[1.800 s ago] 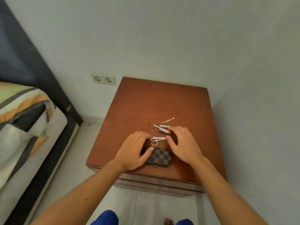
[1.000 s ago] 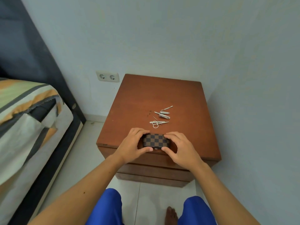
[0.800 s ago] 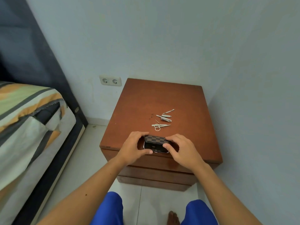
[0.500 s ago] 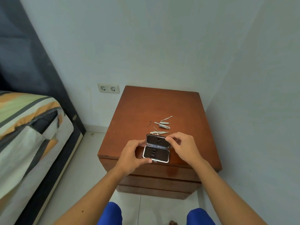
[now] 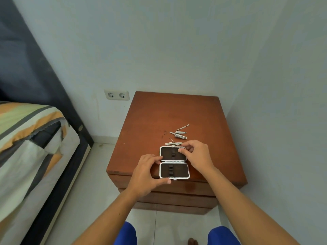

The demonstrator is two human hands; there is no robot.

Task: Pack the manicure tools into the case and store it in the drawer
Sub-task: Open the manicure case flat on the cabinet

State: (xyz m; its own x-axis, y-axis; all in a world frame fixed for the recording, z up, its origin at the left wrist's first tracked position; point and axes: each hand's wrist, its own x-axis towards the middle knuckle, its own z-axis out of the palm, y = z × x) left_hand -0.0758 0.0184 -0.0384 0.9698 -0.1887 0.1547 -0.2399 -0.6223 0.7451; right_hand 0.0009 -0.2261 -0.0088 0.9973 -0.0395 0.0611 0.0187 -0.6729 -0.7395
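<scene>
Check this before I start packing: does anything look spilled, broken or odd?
Nothing broken. The case lies open flat at the nightstand front edge, its slots empty; the tools are scattered behind it.

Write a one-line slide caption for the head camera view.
Both hands, left and right, hold an empty silver-rimmed manicure case open on a brown wooden nightstand, small metal tools lying behind.

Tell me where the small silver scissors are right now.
In the head view, the small silver scissors lie on the brown wooden nightstand, just behind the far edge of the open metal-rimmed case, beside the right hand.
</scene>
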